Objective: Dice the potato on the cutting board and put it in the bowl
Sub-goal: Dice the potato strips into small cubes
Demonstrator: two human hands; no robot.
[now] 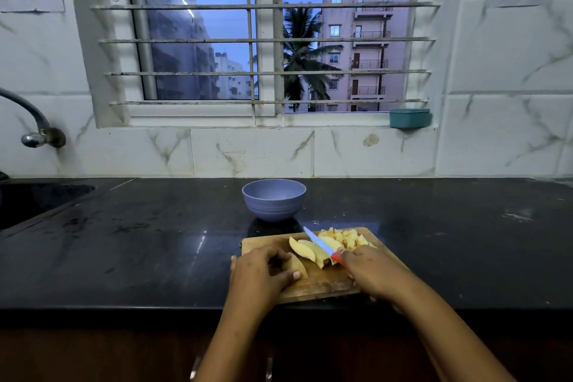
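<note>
A wooden cutting board [313, 284] lies at the front edge of the black counter. My left hand [262, 273] grips a potato piece [298, 265] at the board's left side. Several pale potato slices [305, 250] lie in the board's middle. A heap of diced potato [350, 237] sits at the board's far right corner. My right hand [372, 273] holds a knife with a red handle; its blue blade [317, 240] points up and left over the slices. A lilac bowl [273, 199] stands behind the board, and I see nothing inside it.
A sink [37, 201] is sunk into the counter at the far left, with a tap [34, 133] above it on the wall. A teal container [409, 118] sits on the window sill. Black counter [465, 242] stretches to the right of the board.
</note>
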